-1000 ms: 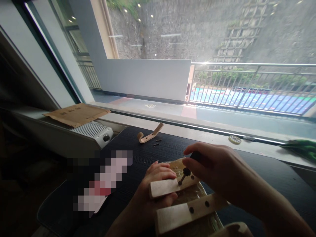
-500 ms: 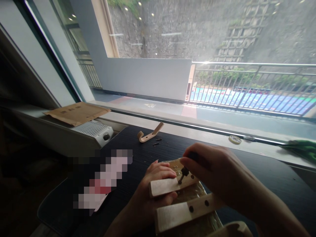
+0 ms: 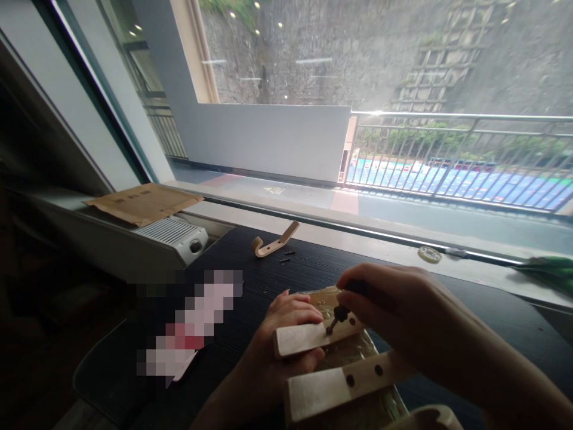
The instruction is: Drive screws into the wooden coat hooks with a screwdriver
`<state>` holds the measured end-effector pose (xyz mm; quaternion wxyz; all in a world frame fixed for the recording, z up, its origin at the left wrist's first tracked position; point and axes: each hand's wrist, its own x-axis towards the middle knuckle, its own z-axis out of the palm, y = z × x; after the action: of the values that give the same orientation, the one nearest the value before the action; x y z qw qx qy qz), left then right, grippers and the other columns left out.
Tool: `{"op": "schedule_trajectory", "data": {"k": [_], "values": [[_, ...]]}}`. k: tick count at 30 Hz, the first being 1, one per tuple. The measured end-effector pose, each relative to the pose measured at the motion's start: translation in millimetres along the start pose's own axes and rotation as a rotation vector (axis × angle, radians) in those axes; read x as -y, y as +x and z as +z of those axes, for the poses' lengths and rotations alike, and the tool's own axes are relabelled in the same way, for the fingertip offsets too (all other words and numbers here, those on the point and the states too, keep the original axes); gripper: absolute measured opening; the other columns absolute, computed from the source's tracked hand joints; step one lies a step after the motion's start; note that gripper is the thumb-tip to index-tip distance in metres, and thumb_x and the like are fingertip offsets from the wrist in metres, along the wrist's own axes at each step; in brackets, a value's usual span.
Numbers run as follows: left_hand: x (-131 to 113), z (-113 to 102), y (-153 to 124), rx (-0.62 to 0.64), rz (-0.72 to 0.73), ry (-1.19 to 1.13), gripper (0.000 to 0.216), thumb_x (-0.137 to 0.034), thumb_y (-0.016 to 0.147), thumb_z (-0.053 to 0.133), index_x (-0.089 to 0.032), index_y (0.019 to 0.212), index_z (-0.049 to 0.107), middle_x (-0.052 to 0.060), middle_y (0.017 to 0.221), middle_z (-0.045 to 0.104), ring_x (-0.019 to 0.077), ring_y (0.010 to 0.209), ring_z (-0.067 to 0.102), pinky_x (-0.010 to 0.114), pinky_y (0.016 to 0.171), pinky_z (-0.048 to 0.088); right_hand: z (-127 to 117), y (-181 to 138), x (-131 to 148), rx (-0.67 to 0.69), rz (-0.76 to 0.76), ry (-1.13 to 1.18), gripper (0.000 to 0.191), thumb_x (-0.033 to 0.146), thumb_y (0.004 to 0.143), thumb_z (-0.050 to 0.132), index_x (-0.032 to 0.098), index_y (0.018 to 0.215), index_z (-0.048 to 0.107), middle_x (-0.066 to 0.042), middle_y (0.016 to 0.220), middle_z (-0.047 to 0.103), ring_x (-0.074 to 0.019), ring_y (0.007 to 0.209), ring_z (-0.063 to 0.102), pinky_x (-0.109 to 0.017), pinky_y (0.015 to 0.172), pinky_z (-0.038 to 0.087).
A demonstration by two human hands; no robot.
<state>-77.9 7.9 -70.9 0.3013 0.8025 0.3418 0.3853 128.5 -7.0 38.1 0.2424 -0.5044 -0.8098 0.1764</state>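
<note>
My left hand (image 3: 268, 337) is closed around a pale wooden hook (image 3: 298, 340), fingers on its far side and thumb on its near side. The hook lies across a board (image 3: 330, 297) covered in shiny clear film. My right hand (image 3: 398, 298) grips the dark handle of a screwdriver (image 3: 341, 313). Its tilted shaft reaches down to a hole in the hook; the tip and any screw there are hard to make out. Nearer me, a second wooden hook (image 3: 313, 394) with two dark holes lies across the board. A curved wooden end (image 3: 432, 417) shows at the bottom edge.
On the dark table (image 3: 233, 334) lie a loose wooden hook (image 3: 268, 246), small dark screws (image 3: 285, 260) and a pixelated pinkish item (image 3: 210, 310). A brown envelope (image 3: 143, 202) rests at the left. The window ledge holds a tape roll (image 3: 430, 254) and green cloth (image 3: 546, 272).
The whole view has shifted slightly, with things appearing a little further right. Both hands keep their grips, and the screwdriver stays at the same hole.
</note>
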Motion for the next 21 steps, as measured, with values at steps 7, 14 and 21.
{"op": "schedule_trajectory", "data": {"k": [7,14,21], "values": [[1,1,1,-0.019,0.000,0.003,0.035,-0.013,0.071,0.069,-0.024,0.103,0.060,0.003,0.109,0.065,0.0243,0.116,0.052,0.047,0.111,0.022,7,6,-2,-0.114,0.044,-0.111,0.024,0.042,0.088,0.052,0.023,0.075,0.058,0.006,0.058,0.057,-0.0093,0.051,0.047,-0.021,0.047,0.031],[-7,-1,5,0.010,-0.026,-0.017,0.029,-0.014,0.071,0.067,-0.023,0.098,0.062,0.004,0.107,0.067,0.0264,0.117,0.052,0.049,0.111,0.021,2,0,5,-0.064,-0.045,-0.054,0.015,0.030,0.088,0.053,0.029,0.100,0.062,0.005,0.071,0.062,-0.0096,0.058,0.052,-0.021,0.052,0.036],[-2,0,1,-0.014,-0.006,-0.021,0.034,-0.015,0.071,0.069,-0.024,0.102,0.060,0.002,0.108,0.067,0.0241,0.119,0.051,0.046,0.111,0.021,0,2,1,-0.032,-0.051,-0.021,0.019,0.031,0.092,0.047,0.022,0.085,0.062,0.004,0.066,0.061,-0.0089,0.057,0.051,-0.020,0.051,0.036]]}}
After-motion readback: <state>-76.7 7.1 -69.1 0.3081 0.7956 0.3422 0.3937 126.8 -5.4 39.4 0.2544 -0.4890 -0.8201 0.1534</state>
